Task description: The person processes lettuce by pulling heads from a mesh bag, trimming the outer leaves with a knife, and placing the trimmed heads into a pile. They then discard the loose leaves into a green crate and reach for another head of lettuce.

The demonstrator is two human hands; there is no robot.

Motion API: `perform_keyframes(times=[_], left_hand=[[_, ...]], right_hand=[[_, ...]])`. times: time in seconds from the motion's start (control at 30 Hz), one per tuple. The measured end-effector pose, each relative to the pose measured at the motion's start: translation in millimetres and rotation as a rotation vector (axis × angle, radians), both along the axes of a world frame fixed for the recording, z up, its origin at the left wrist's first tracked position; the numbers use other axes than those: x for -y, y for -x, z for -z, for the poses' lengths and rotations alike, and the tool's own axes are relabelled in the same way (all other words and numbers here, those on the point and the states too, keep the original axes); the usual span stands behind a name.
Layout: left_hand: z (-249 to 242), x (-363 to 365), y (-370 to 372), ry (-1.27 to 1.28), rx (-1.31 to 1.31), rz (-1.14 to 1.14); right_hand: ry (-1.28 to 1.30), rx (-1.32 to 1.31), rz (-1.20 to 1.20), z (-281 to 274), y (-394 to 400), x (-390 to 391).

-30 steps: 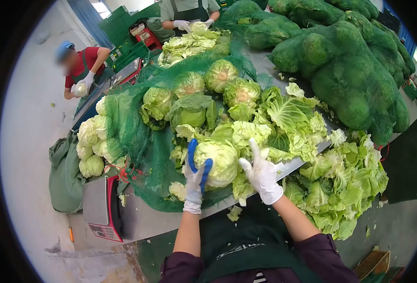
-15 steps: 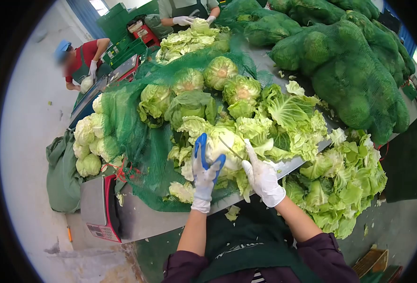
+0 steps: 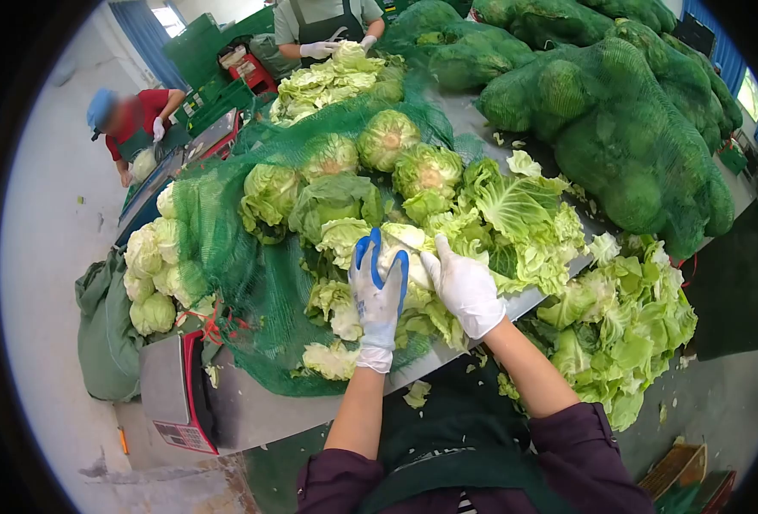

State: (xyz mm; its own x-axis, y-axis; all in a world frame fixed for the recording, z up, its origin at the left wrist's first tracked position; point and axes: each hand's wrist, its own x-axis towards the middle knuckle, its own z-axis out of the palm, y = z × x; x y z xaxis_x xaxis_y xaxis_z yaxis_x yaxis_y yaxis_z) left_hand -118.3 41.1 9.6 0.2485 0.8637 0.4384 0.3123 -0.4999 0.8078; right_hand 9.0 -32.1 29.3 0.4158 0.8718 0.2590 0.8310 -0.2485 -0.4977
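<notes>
A pale trimmed cabbage [image 3: 405, 246] lies at the middle of the table's near side, between my two gloved hands. My left hand [image 3: 378, 287], in a white glove with blue fingers, rests against its left side with the fingers spread. On the right, my right hand [image 3: 465, 287] in a white glove touches the cabbage; its lower fingers are hidden and any tool in it cannot be made out. Loose leaves [image 3: 525, 214] lie to the right. Untrimmed cabbages [image 3: 387, 140] sit beyond on green netting [image 3: 263, 300].
Full green net sacks [image 3: 602, 128] fill the back right. A leaf heap [image 3: 623, 334] stands at the right, a scale [image 3: 169, 390] at the left near white cabbages [image 3: 152, 313]. Two co-workers in white gloves handle cabbages at the back and far left.
The view has shifted slightly. My right hand has turned over the cabbage, and the thin blade seen there before no longer shows. The cabbage is now more covered by my hands.
</notes>
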Motion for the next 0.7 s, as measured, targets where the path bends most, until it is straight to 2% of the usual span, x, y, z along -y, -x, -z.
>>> perform_keyframes(times=[0.17, 0.2, 0.27, 0.37, 0.43, 0.47, 0.5, 0.57, 0.6, 0.67, 0.7], left_hand=[[5.0, 5.1, -8.5, -0.111, -0.047, -0.074], [4.3, 4.8, -9.0, -0.075, 0.019, -0.067], [4.1, 9.6, -6.1, -0.094, -0.026, -0.073], [3.7, 28.2, 3.2, -0.165, -0.057, -0.016], [24.1, 33.2, 18.0, -0.134, 0.132, 0.078], [33.7, 33.8, 28.1, -0.137, 0.158, 0.142], [36.5, 40.5, 33.5, 0.117, 0.501, 0.315], [20.6, 39.3, 54.8, 0.270, 0.259, 0.261], [-1.9, 40.3, 53.4, 0.537, 0.477, 0.301], [-27.5, 32.4, 38.8, 0.565, 0.521, 0.300], [-32.3, 28.5, 33.7, 0.593, 0.561, 0.309]], right_hand=[[0.069, 0.037, -0.010, -3.4, -13.6, -16.5], [0.124, -0.003, -0.028, -10.5, -13.3, -17.4], [0.030, 0.032, -0.026, -4.2, -20.0, -15.7], [-0.053, -0.232, 0.059, 5.9, -45.5, -30.4], [0.096, -0.276, 0.016, 16.9, -63.8, -37.7], [0.017, -0.313, -0.010, 14.2, -56.2, -32.2], [-0.059, -0.347, -0.038, 11.9, -44.0, -22.5], [-0.100, -0.426, -0.006, 14.2, -25.4, -16.7], [-0.142, -0.456, -0.008, 15.9, -15.8, -14.1], [-0.180, -0.489, -0.013, 11.7, 1.4, -12.4], [-0.123, -0.351, 0.025, 2.8, 9.7, -10.9]])
